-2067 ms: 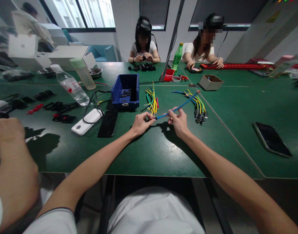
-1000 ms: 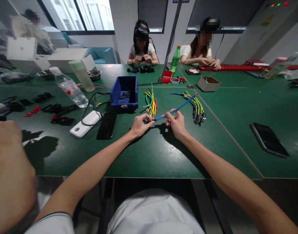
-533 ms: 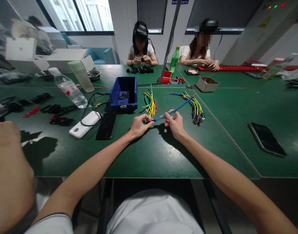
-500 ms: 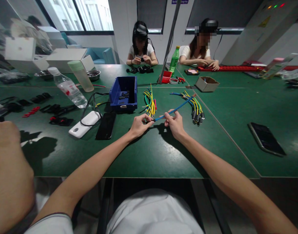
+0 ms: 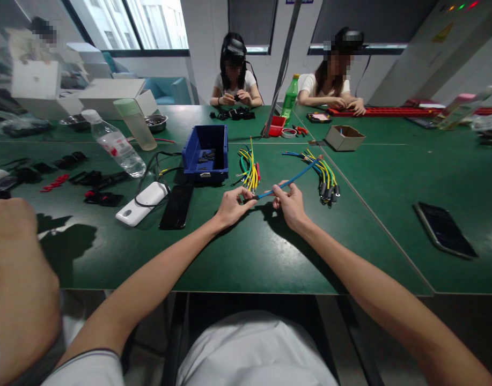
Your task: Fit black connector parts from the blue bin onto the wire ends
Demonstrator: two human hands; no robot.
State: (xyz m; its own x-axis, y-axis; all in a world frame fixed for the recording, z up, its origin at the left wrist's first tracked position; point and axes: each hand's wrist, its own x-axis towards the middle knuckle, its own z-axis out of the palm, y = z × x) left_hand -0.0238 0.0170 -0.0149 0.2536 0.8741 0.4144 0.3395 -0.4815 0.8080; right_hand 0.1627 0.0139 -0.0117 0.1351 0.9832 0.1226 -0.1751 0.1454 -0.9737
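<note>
My left hand (image 5: 230, 206) pinches the near end of a blue wire (image 5: 300, 173), where a small dark piece sits at the tip. My right hand (image 5: 289, 203) grips the same wire a little farther along. The wire slants up and away to the right, above the green table (image 5: 246, 252). Just beyond my left hand lies a bundle of yellow and green wires (image 5: 248, 167). A second bundle of wires with dark ends (image 5: 324, 174) lies to the right of my right hand.
A blue bin (image 5: 206, 150) stands behind the wires. A black phone (image 5: 177, 206), a white power bank (image 5: 141, 202) and a water bottle (image 5: 115, 144) lie to the left, another phone (image 5: 445, 229) to the right. Another person's arm (image 5: 16, 279) is at the near left. Two people sit across the table.
My hands and the blue wire have stayed almost in place over the two seconds. The view has shifted slightly.
</note>
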